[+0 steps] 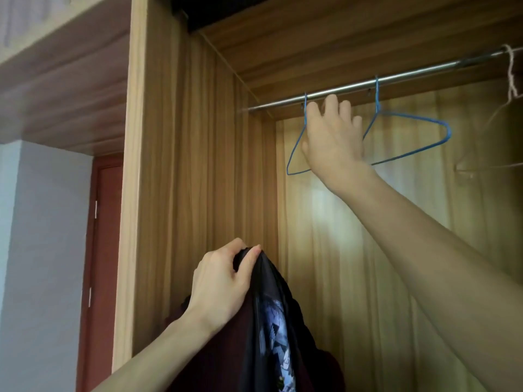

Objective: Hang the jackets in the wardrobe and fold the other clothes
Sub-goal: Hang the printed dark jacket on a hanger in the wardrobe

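Note:
My left hand (223, 287) grips the top of a dark jacket (271, 329) with a blue-and-white patterned lining, held up in front of the open wardrobe. My right hand (331, 134) reaches up to the metal rail (410, 73), fingers straight and spread, the thumb beside the hook of a blue wire hanger (295, 154) hanging there. The hand covers most of that hanger. A second blue wire hanger (424, 118) hangs on the rail just to the right.
The wardrobe's wooden side panel (181, 193) stands on the left, its back wall behind the hangers. A pale hanger (492, 165) and a knotted cord (512, 75) hang at the rail's far right. A red-brown door (99, 250) is at the left.

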Available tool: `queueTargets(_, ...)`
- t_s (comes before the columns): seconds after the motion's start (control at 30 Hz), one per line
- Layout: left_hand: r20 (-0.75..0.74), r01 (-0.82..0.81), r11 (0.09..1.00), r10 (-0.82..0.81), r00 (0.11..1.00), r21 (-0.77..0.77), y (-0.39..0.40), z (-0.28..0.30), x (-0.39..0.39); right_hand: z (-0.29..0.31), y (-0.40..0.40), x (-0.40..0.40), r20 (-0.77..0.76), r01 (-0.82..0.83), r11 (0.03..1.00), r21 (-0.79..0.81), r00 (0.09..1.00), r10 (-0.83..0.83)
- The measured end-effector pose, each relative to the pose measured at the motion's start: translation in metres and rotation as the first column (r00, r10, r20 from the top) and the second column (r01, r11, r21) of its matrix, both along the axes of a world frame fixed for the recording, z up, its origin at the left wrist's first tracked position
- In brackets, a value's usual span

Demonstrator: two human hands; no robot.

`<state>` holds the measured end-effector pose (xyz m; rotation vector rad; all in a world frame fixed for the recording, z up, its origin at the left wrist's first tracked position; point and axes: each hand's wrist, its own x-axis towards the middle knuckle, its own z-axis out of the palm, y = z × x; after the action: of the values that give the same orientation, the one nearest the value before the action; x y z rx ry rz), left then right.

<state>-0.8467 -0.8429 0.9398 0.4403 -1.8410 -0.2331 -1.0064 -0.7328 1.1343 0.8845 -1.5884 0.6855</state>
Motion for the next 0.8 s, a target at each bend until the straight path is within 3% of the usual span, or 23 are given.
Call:
queueTargets(0.1, -0.002, 0.017, 1.0, -0.017, 1.0, -0.014, -0.003, 0.002, 0.0, 0.029, -0.01, -0.002, 0.205, 0.07, 0.988, 0.14, 0.974, -0.098)
queueTargets(0.27, 0.045, 0.015, 0.998, -0.012, 0.999, -0.055, -0.006, 0.001, -0.002, 0.043, -0.026, -0.014, 0.278, 0.058, 0.965, 0.257, 0.952, -0.131)
queueTargets(0.47, 0.076, -0.097, 0.99, 0.106, 0.991, -0.107, -0.005, -0.003, -0.002, 0.048, -0.043, -0.027, 0.323, -0.073, 0.994, 0.078, 0.946, 0.044)
queueTargets(0.63, 0.071, -0.131, 0.981, 0.142, 0.987, -0.141, -0.003, -0.013, 0.004, 0.038, -0.044, -0.033, 0.23, -0.14, 0.989, -0.052, 0.962, 0.148)
queueTargets(0.8, 0.06, -0.155, 0.98, 0.164, 0.985, -0.127, 0.0, -0.022, 0.005, -0.009, -0.039, -0.046, 0.283, -0.324, 0.914, -0.245, 0.878, 0.387)
